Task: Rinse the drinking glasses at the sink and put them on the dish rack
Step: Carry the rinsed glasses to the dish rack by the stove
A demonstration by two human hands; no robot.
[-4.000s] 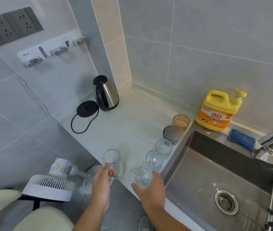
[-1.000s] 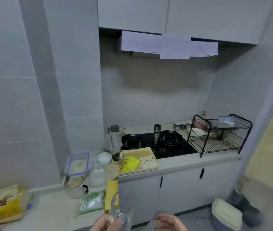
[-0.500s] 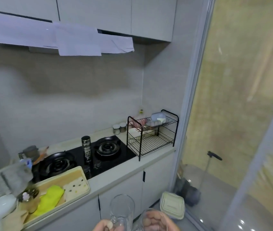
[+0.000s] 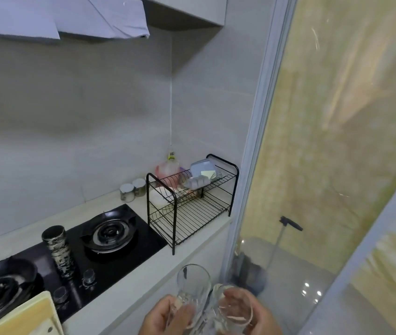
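**Closer to dish rack [image 4: 189, 221] than half a second ago**

It stands at the bench's [image 4: 138, 288] right end, beside the gas hob [image 4: 109, 234]. Near, left hand [image 4: 165, 315] grips tall glass [image 4: 193, 284] upright; right hand [image 4: 257, 315] curls round wider glass [image 4: 234, 308] alongside.

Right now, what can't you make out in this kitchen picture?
Head view:
- Left hand and right hand: cut off by the bottom edge.
- Taller glass and shorter glass: bases hidden behind the fingers; wet or dry, cannot tell.
- Items on the dish rack top shelf: too small and blurred to name.
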